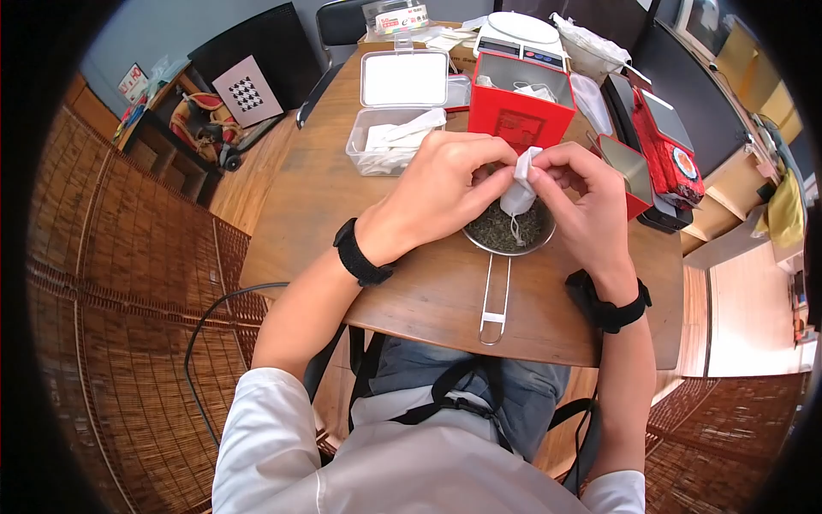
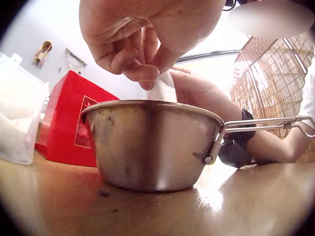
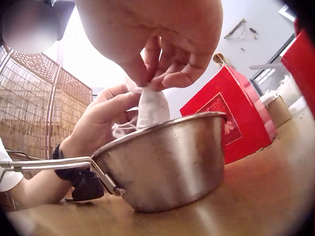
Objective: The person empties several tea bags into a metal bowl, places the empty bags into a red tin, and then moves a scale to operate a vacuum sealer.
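A small white drawstring bag hangs over a metal bowl with a wire handle, its string dangling above dark dried leaves. The left hand pinches the bag's top edge from one side, and the right hand pinches it from the other. In the right wrist view the bag bulges at the bottom, partly behind the rim of the bowl. Whether the bag touches the leaves cannot be told.
Behind the bowl stands an open red box holding white bags. A clear container of white bags is at the left, its lid raised. Farther back is a scale; a red tin and a red packet lie right.
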Tool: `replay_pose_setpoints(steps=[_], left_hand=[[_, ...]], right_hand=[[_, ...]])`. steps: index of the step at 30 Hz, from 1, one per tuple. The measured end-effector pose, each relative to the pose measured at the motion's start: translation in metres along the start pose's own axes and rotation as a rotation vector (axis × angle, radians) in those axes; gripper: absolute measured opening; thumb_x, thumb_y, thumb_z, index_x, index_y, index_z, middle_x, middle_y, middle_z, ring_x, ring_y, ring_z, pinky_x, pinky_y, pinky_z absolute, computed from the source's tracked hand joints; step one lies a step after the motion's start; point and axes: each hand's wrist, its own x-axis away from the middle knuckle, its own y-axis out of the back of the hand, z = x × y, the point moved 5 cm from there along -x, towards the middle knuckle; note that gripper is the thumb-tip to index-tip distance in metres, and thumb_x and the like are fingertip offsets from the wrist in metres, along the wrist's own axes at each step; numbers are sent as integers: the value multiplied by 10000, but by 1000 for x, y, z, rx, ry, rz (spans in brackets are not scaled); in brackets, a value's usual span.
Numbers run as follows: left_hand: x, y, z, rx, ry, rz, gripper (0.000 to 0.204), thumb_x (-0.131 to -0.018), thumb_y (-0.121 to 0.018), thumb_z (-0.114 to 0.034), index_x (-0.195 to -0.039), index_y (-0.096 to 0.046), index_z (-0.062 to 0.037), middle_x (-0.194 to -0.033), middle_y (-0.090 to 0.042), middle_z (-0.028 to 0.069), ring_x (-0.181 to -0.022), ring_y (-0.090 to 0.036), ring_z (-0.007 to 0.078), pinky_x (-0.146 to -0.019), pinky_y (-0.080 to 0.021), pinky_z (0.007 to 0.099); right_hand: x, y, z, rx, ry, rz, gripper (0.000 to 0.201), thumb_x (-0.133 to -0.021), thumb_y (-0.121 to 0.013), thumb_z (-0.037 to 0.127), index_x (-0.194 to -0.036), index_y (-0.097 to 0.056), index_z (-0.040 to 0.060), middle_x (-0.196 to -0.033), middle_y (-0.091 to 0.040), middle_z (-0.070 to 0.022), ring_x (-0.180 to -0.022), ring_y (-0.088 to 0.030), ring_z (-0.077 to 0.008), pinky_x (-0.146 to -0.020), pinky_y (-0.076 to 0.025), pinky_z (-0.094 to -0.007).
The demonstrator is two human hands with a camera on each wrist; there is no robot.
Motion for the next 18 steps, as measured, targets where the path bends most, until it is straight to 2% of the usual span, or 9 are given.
replay_pose_setpoints(steps=[2,4,6,11,14,18], left_hand=[[0,2,-1,-8,27,-29,66,-868,-703,-41,-901,-712,16,-699,-668,87,-567,-590,130,-530,-456,273],[-2,6,-1,-24,41,-38,71,-871,-703,-43,-909,-714,16,-688,-665,85,-559,-584,123,-523,-452,272],[-2,8,-1,-41,53,-44,76,-874,-703,-45,-916,-717,16,-676,-662,82,-551,-578,117,-516,-448,271],[-2,8,3,-34,116,-59,103,-882,-699,-51,-937,-714,35,-675,-674,79,-561,-610,92,-516,-468,248],[-2,9,4,-20,121,-83,108,-890,-690,-50,-937,-711,46,-689,-685,83,-564,-625,89,-519,-479,241],[0,4,6,78,199,-46,108,-881,-690,-41,-950,-714,39,-717,-692,98,-578,-626,107,-532,-482,257]], right_hand=[[-1,4,6,50,31,-9,84,-869,-719,12,-940,-689,-23,-819,-684,-48,-722,-620,-98,-649,-494,-241],[-2,11,1,-53,-39,-90,88,-868,-720,11,-942,-692,-26,-834,-693,-51,-742,-633,-95,-663,-502,-233],[-2,12,0,-37,-45,-102,87,-862,-721,4,-936,-692,-32,-838,-696,-46,-747,-639,-89,-676,-507,-228],[-2,13,3,11,5,-135,99,-844,-729,0,-934,-698,-24,-818,-689,-31,-685,-601,-72,-635,-489,-230],[-1,12,-1,72,-69,-75,111,-836,-735,0,-936,-699,-30,-788,-678,-29,-637,-567,-67,-589,-466,-240],[0,5,-4,122,-47,15,97,-831,-741,7,-908,-702,-38,-755,-664,-32,-607,-546,-62,-558,-446,-246]])
